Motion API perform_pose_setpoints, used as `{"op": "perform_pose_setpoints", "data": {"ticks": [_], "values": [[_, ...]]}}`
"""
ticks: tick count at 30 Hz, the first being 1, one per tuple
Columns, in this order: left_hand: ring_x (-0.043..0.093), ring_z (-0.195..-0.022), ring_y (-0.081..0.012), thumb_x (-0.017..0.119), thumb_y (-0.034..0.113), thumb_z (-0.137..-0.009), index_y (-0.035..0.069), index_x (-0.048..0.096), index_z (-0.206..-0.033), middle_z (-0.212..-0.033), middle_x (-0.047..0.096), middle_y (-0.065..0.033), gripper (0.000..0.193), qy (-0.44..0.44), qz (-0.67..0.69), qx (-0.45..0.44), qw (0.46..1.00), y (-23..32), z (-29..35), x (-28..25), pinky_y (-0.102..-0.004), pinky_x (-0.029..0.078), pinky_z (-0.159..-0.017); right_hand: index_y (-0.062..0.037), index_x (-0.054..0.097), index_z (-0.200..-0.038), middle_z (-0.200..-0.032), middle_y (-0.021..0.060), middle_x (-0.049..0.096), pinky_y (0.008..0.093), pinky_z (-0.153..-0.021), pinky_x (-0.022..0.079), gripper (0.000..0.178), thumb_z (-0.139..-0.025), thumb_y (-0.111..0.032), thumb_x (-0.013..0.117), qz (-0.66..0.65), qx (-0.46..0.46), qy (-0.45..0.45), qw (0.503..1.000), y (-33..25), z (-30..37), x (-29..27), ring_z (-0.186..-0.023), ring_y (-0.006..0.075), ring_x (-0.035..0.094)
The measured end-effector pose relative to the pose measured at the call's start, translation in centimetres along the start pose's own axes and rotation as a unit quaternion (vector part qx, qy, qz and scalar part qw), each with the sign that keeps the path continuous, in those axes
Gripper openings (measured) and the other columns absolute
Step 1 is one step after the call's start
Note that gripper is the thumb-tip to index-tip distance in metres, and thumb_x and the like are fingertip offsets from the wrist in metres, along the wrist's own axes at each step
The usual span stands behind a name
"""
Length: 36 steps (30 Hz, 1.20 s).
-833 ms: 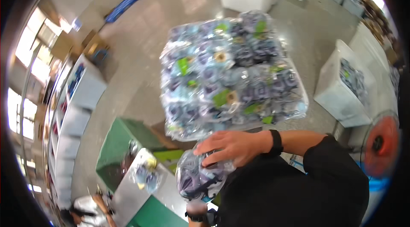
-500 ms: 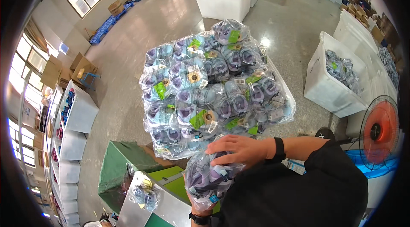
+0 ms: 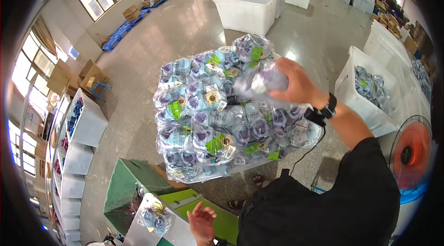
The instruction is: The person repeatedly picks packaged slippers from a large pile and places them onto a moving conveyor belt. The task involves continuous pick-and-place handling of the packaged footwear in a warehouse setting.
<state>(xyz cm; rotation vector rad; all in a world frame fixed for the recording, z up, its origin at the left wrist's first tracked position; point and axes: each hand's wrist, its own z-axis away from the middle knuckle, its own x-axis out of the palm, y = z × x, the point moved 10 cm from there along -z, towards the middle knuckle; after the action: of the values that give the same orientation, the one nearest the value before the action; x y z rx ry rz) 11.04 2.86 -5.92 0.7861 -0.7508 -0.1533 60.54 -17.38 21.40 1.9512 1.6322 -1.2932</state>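
My right hand (image 3: 299,84) grips a clear plastic bag of shoes (image 3: 259,81), smeared by motion, over the far right part of a broad stack. That stack of bagged shoes (image 3: 201,121), light blue and purple with green and tan tags, rests on a white base whose rim (image 3: 317,128) shows at the right. Low in the picture, beside a grey tabletop (image 3: 178,227), my left hand (image 3: 202,224) is empty, palm up with its fingers apart. Another clear bag with light blue contents (image 3: 156,218) lies on that tabletop.
A green bin (image 3: 122,186) and a bright green box (image 3: 222,223) stand near the tabletop. At the right are a white bin (image 3: 347,79) and an orange fan (image 3: 409,146). Large white tubs (image 3: 247,12) stand beyond the stack. A black cord (image 3: 311,151) hangs below my right wrist.
My right hand has carried the bag of shoes from near my body up and away over the stack. My left hand has let go of it and is now lower and open.
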Motion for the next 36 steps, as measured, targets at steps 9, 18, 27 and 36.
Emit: {"op": "perform_pose_setpoints", "data": {"ticks": [9,18,27,36], "values": [[0.069,-0.101,-0.028,0.043,0.046,-0.113,0.005,0.06,-0.142,-0.112,0.074,-0.0101,0.052,0.178,0.039,0.066,0.981,0.6,7.2,-13.7,-0.0437,0.055,-0.093,-0.0109,0.062,-0.135,-0.141,0.0145,0.055,0.0498,-0.109,0.046,0.065,-0.076,-0.022,0.088,0.21,0.041,-0.16,0.964,12.2,-1.0,13.5,-0.133,0.0357,0.054],[0.065,-0.093,-0.0249,0.048,0.051,-0.111,0.009,0.065,-0.135,-0.106,0.072,-0.0082,0.052,0.319,0.039,0.078,0.944,-1.0,16.2,-19.9,-0.0428,0.053,-0.088,-0.0128,0.059,-0.144,-0.149,0.0192,0.05,0.0513,-0.114,0.045,0.066,-0.082,-0.022,0.081,0.152,0.104,-0.143,0.972,13.9,1.9,16.4,-0.139,0.0399,0.05],[0.067,-0.104,-0.0265,0.052,0.046,-0.11,0.005,0.063,-0.137,-0.106,0.07,-0.0079,0.05,0.345,0.07,0.097,0.931,-0.4,18.9,-23.0,-0.0419,0.056,-0.09,-0.0039,0.064,-0.137,-0.136,0.0103,0.064,0.0358,-0.099,0.05,0.045,-0.094,-0.007,0.073,-0.154,0.055,-0.074,0.984,2.9,-0.7,14.9,-0.126,0.0247,0.061],[0.071,-0.099,-0.0199,0.057,0.035,-0.111,0.003,0.064,-0.134,-0.108,0.071,-0.0084,0.041,0.4,0.015,0.117,0.909,3.4,22.5,-27.9,-0.0353,0.059,-0.087,0.0001,0.068,-0.12,-0.096,0.0112,0.067,0.0411,-0.082,0.05,0.04,-0.082,-0.008,0.072,-0.227,-0.139,-0.225,0.937,-20.9,4.3,18.8,-0.086,0.0278,0.063]]}}
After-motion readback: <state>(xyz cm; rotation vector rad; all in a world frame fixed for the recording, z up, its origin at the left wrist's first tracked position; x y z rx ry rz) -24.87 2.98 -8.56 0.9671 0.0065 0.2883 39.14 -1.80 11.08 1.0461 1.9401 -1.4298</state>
